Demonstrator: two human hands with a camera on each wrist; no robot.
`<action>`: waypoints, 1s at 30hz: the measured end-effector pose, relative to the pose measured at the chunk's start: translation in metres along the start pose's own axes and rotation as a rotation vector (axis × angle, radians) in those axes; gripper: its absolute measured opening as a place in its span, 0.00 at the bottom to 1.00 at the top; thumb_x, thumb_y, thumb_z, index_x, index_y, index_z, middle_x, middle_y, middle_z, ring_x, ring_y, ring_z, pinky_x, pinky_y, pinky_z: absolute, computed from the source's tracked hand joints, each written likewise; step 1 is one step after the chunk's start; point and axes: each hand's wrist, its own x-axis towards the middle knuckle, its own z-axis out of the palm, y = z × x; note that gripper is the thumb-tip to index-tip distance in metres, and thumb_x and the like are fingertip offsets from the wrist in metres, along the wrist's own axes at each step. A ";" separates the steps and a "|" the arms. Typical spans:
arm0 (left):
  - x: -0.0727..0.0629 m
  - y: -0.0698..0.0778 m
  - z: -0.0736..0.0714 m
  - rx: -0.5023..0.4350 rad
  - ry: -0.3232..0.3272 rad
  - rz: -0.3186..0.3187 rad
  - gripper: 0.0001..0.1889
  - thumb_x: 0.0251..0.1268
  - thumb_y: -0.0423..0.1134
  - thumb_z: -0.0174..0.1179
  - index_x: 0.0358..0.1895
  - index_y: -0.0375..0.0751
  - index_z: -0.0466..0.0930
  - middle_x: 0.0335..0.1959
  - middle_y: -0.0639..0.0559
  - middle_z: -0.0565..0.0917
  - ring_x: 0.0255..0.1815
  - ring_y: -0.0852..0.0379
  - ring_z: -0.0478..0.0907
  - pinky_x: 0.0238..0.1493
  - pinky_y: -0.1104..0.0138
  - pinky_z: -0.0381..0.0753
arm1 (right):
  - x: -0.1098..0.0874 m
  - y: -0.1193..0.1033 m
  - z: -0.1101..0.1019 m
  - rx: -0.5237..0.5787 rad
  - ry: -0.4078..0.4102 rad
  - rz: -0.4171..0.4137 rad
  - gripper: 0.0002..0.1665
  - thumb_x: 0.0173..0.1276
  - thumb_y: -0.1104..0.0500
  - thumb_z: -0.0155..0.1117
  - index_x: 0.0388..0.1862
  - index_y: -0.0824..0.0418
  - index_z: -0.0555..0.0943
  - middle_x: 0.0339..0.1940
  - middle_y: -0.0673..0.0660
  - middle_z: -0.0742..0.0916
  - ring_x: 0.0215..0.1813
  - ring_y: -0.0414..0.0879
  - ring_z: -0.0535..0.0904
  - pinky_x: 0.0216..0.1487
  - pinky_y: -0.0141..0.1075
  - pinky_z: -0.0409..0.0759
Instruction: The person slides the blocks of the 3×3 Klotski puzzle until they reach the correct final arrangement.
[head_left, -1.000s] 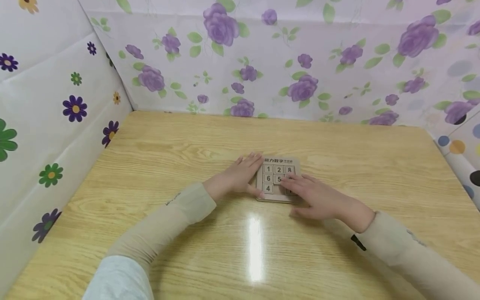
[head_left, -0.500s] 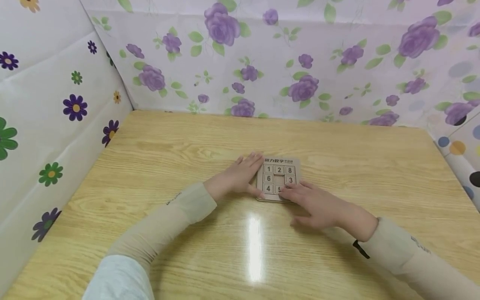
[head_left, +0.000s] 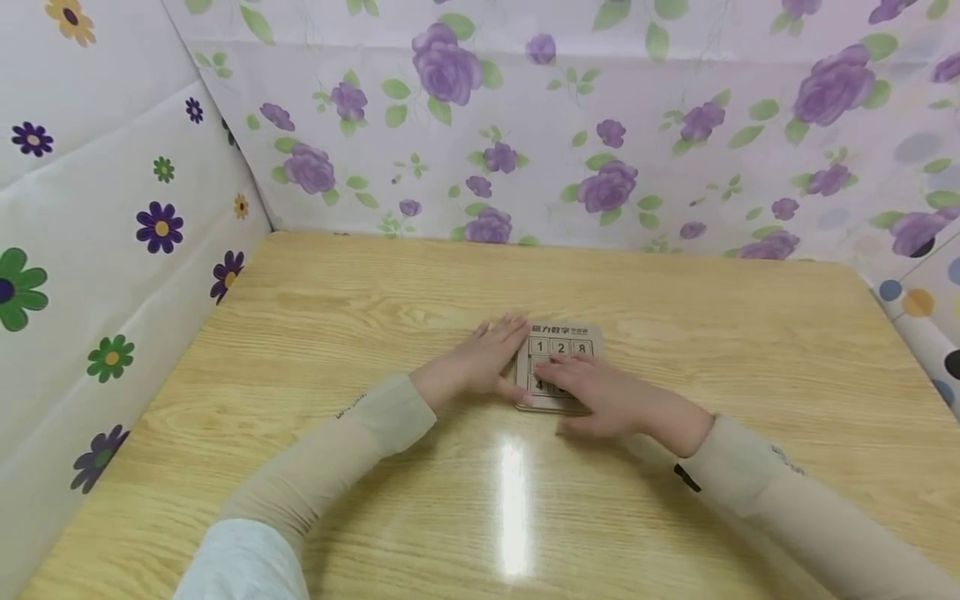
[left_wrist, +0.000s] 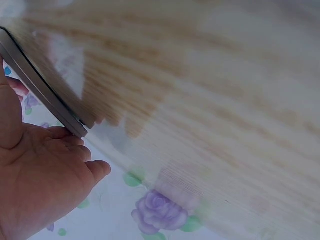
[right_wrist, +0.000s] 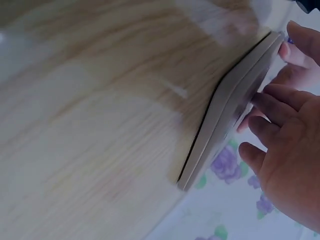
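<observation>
A flat sliding number puzzle (head_left: 558, 408) lies on the table, with the 1, 2 and 8 tiles in its top row and the 4 tile (head_left: 538, 385) at lower left. My left hand (head_left: 476, 360) rests along its left side, thumb at the lower left corner and extended fingers by the upper left. My right hand (head_left: 611, 396) reaches over from the right; its fingertips touch the tiles around the middle row and hide most of that row and the lower right. In both wrist views the puzzle's side edge (left_wrist: 42, 90) shows beside the fingers.
The pale wood-grain table (head_left: 375, 283) carries a bright glare streak in front of the puzzle. A curtain with purple flowers (head_left: 525, 125) hangs at the back. A white flower-print sheet (head_left: 67, 217) stands at the left and a dotted one (head_left: 926, 279) at the right.
The 5 tile slid from the centre to the bottom middle by half a second ago. Since then my right hand has moved left over the middle row. My left hand keeps its place.
</observation>
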 end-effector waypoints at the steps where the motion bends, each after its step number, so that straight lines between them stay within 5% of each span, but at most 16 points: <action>1: 0.000 0.000 0.000 -0.005 0.006 0.001 0.62 0.48 0.68 0.62 0.76 0.38 0.36 0.78 0.46 0.36 0.78 0.50 0.31 0.77 0.54 0.32 | -0.002 0.002 0.000 -0.003 -0.001 0.009 0.44 0.63 0.49 0.64 0.71 0.67 0.61 0.72 0.63 0.67 0.74 0.62 0.57 0.74 0.58 0.53; 7: -0.002 -0.002 -0.003 -0.006 0.016 0.000 0.62 0.48 0.67 0.63 0.76 0.38 0.36 0.78 0.45 0.37 0.78 0.49 0.31 0.77 0.54 0.32 | -0.013 0.008 -0.003 -0.030 0.012 0.041 0.42 0.62 0.52 0.65 0.70 0.68 0.63 0.71 0.63 0.69 0.73 0.62 0.59 0.73 0.59 0.53; 18: 0.000 -0.003 -0.001 0.010 0.018 0.006 0.62 0.49 0.68 0.62 0.76 0.38 0.36 0.78 0.45 0.37 0.78 0.49 0.32 0.77 0.53 0.34 | -0.015 -0.014 0.003 -0.016 -0.028 -0.039 0.43 0.63 0.46 0.63 0.71 0.65 0.63 0.71 0.61 0.70 0.74 0.59 0.59 0.74 0.57 0.52; 30: -0.001 0.000 -0.001 0.000 -0.002 -0.003 0.62 0.48 0.68 0.62 0.76 0.38 0.35 0.78 0.44 0.36 0.78 0.50 0.31 0.77 0.55 0.32 | -0.010 0.000 0.000 -0.052 -0.001 0.061 0.43 0.63 0.47 0.64 0.72 0.64 0.62 0.72 0.62 0.68 0.74 0.61 0.57 0.74 0.59 0.52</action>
